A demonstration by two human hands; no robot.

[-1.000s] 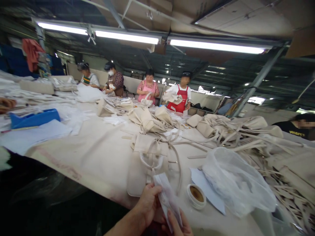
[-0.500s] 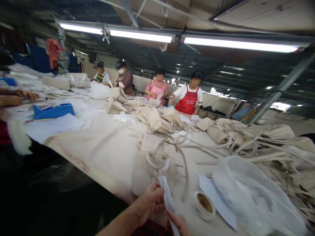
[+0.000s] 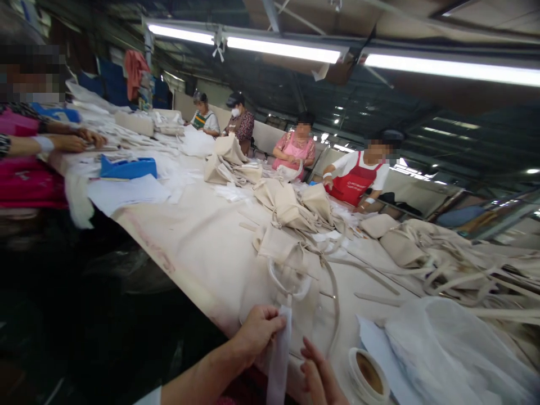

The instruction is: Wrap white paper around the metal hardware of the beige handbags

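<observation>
A long white strip (image 3: 278, 360), thin like paper or film, hangs down from my left hand (image 3: 259, 332), whose thumb and fingers pinch it near its upper end. Just right of the strip is my right hand (image 3: 318, 374), fingers apart and holding nothing. Beyond my hands lies a beige handbag (image 3: 280, 247) on the table. White wrapping (image 3: 276, 278) covers its curved handle, and the strip's top end meets that handle. The bag's beige strap (image 3: 335, 298) curves down on the right.
A tape roll (image 3: 369, 374) sits at my right, beside a pale sheet (image 3: 379, 349) and a clear plastic bag (image 3: 447, 349). Beige bags (image 3: 287, 202) pile up ahead, with straps heaped right. A blue tape dispenser (image 3: 129, 167) stands left. Several co-workers surround the table (image 3: 181, 236).
My right hand has let go of the strip's lower end and opened to its right. My left hand still pinches the strip, closer to the handle. The view has swung left.
</observation>
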